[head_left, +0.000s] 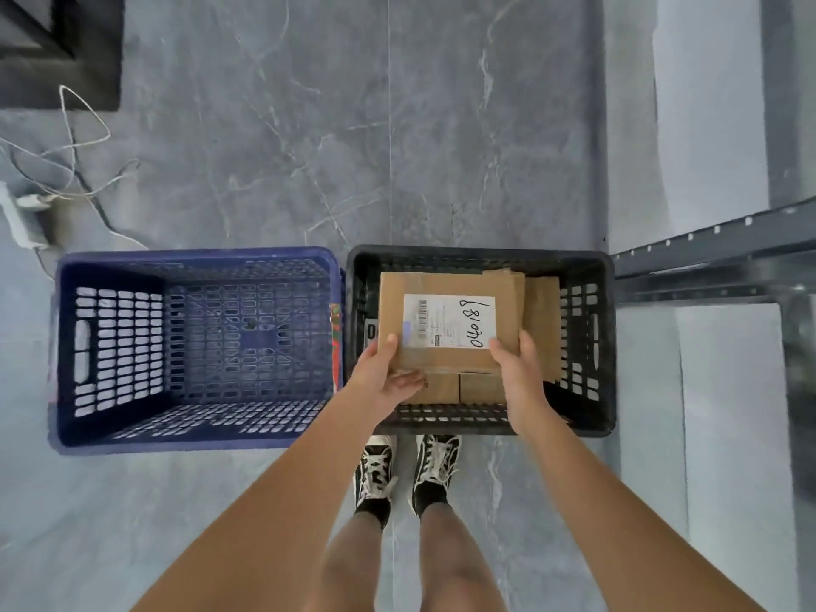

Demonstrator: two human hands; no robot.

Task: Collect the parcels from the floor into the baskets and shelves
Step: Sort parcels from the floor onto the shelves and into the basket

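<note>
- Box (448, 322): flat brown cardboard, taped, white label (448, 321) face up with handwritten digits; held level over the black crate (605, 346), above other cardboard parcels (541, 320) already inside.
- Probably light: carried at one edge by two hands with no visible strain or sag. A judgement only.
- Stiff board, so should keep shape under a pinch; corners and tape seams likely the weak spots if dropped on edge.
- Matte cardboard, likely good friction; glossy tape strip possibly slicker, best avoided under the thumbs.
- Sensible hold: the two near corners, thumbs on top, fingers below, as now; for a lower set-down, a shift toward the side edges would likely give more control.
- Left hand (388, 382): grips the near left corner, thumb lying on the top face beside the label, fingers curled under the bottom.
- Right hand (519, 377): grips the near right corner, thumb on top just at the label's corner, fingers wrapped beneath and out of sight.
- Most of the box reaches away from the fingers, toward the far wall of the crate.
- Blue crate (66, 346): just beside the black one on the left, no parcels visible inside.
- Grey metal shelf (706, 262) to the right; cables (84, 139) on the floor far left.
- Feet in black sneakers (406, 470) close against the black crate's near wall.
</note>
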